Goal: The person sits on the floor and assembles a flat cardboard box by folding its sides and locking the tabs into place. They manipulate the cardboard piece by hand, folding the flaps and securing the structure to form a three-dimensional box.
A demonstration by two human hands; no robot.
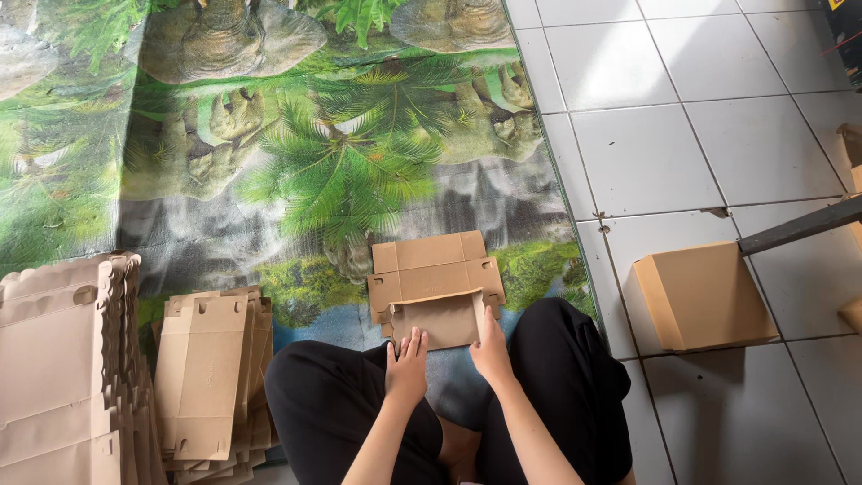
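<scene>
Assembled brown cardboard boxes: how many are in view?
1 whole: a closed brown cardboard box on the white tiled floor, right of the person's knee. Box corners at the right edge may be others.

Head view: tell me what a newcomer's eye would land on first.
The bright green palm-print mat fills the upper left of the floor. At its near edge lies a flat brown cardboard box blank, with the left hand and right hand pressing its nearest flap. Stacks of flat blanks stand at lower left, and a folded box sits on the white tiles to the right.
</scene>
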